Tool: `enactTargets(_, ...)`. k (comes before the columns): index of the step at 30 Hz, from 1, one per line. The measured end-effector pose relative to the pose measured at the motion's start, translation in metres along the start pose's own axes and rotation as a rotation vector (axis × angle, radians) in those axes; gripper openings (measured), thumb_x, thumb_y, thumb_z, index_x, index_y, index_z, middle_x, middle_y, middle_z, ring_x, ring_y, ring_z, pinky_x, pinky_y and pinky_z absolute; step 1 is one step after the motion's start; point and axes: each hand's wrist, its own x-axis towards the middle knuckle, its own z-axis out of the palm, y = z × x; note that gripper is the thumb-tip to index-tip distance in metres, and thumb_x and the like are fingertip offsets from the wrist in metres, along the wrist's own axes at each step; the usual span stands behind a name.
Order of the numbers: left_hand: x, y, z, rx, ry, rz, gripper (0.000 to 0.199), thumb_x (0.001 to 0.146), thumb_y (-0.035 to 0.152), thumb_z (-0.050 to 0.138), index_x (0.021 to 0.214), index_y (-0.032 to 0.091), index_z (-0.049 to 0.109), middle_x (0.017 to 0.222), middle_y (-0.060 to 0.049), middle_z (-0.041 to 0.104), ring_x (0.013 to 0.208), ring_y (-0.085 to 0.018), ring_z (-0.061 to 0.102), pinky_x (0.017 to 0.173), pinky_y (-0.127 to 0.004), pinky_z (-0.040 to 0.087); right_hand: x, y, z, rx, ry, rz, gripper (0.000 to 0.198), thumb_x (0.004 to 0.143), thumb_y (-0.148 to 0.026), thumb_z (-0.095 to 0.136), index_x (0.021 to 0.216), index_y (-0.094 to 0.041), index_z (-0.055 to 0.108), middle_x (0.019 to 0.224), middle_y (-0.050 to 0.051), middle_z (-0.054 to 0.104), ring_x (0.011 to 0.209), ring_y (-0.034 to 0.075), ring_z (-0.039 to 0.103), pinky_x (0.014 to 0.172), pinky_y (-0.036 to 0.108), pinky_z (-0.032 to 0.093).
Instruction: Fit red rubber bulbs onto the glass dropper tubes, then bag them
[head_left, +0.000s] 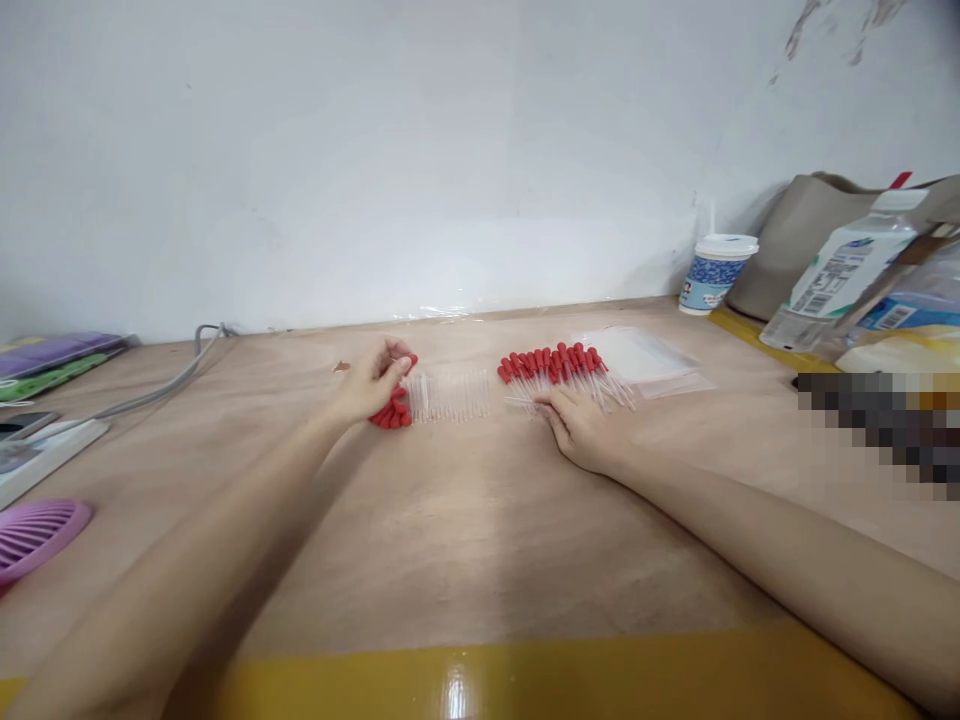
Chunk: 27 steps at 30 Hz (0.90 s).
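Observation:
My left hand [378,378] pinches a small red rubber bulb [409,363] between thumb and fingers. Just below it lies a small pile of loose red bulbs [391,411]. A row of thin clear tubes [450,397] lies side by side between my hands. My right hand [579,428] is closed on one thin clear dropper tube [519,401], whose end points left. Beyond that hand lies a bunch of droppers [551,362], clear tubes topped with red bulbs; the hand covers some of their lower ends.
Clear plastic bags [637,358] lie right of the droppers. At the back right stand a blue-and-white cup [714,275], a leaning plastic bottle [847,270] and a grey bag [780,235]. On the left are a grey cable [161,387] and a pink slatted object [41,538].

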Motion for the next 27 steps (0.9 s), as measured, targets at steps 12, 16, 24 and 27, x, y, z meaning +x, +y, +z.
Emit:
enactTargets(12,-0.056,0.041,0.084,-0.468,-0.151,-0.197,0.028,0.07,0.033,0.066,0.074,0.015,0.045,0.07,0.0,0.055,0.067,-0.012,0.058,0.066,-0.026,0.045,0.0,-0.014,-0.005,-0.016,-0.013,0.002,0.022,0.09,-0.028,0.038,0.095,-0.018,0.057,0.087,0.005,0.063,0.077,0.016,0.056,0.072,0.029,0.036)
enactTargets(16,-0.058,0.035,0.086,-0.519,-0.171,-0.14,0.025,0.073,0.029,0.063,0.081,0.017,0.042,0.073,0.001,0.055,0.07,-0.011,0.058,0.068,-0.026,0.044,0.001,-0.025,-0.006,0.005,-0.001,0.007,0.019,0.089,-0.025,0.04,0.09,-0.018,0.057,0.086,0.004,0.063,0.075,0.015,0.056,0.072,0.03,0.033)
enactTargets(24,-0.057,0.036,0.086,-0.421,-0.121,-0.021,0.019,0.075,0.026,0.061,0.086,0.016,0.049,0.085,-0.003,0.058,0.082,-0.012,0.056,0.077,-0.028,0.045,0.002,-0.033,-0.002,0.073,-0.018,-0.014,0.018,0.089,-0.025,0.041,0.091,-0.018,0.058,0.087,0.003,0.064,0.073,0.013,0.055,0.072,0.029,0.033)
enactTargets(27,-0.056,0.036,0.087,-0.47,-0.134,-0.035,0.024,0.074,0.027,0.062,0.091,0.015,0.051,0.088,-0.005,0.061,0.084,-0.014,0.058,0.079,-0.029,0.046,0.003,-0.034,-0.002,0.085,-0.027,-0.009,0.018,0.088,-0.025,0.042,0.088,-0.018,0.058,0.084,0.003,0.064,0.07,0.013,0.055,0.071,0.029,0.033)
